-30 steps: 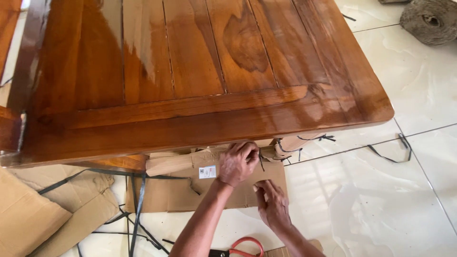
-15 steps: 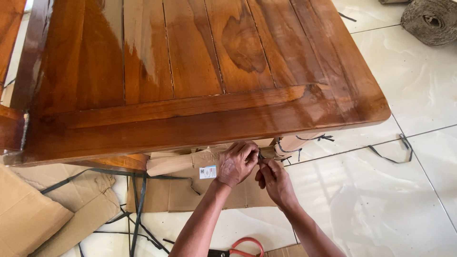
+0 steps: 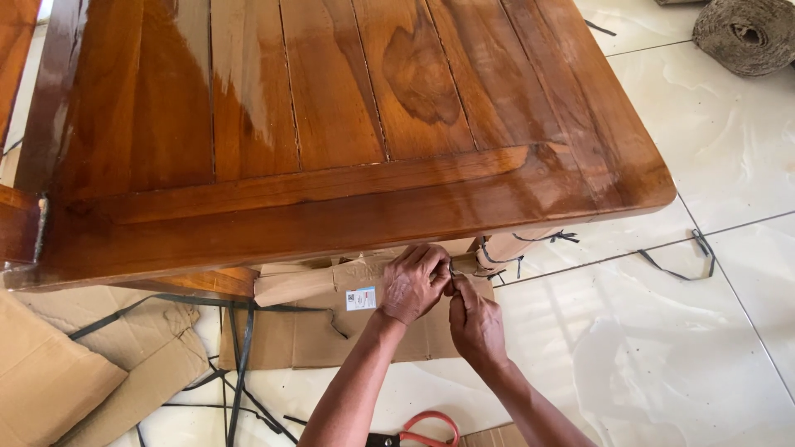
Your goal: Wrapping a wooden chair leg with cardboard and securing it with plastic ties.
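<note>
Under the table's (image 3: 348, 165) near edge, a cardboard-wrapped rail (image 3: 331, 281) lies lengthwise along that edge. The left hand (image 3: 414, 283) clenches around it; the right hand (image 3: 474, 324) pinches a black strap (image 3: 454, 269) beside it

Under the table (image 3: 348, 207) edge we see the cardboard wrap (image 3: 315, 281); scissors (image 3: 418, 432) lie on the floor nearer us, twine roll (image 3: 743, 33) far right.

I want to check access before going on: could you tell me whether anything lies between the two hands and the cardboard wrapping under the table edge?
Nothing visible does. The left hand already rests on the cardboard wrapping, and the right hand meets it at the black strap. The table only overhangs from above.
</note>
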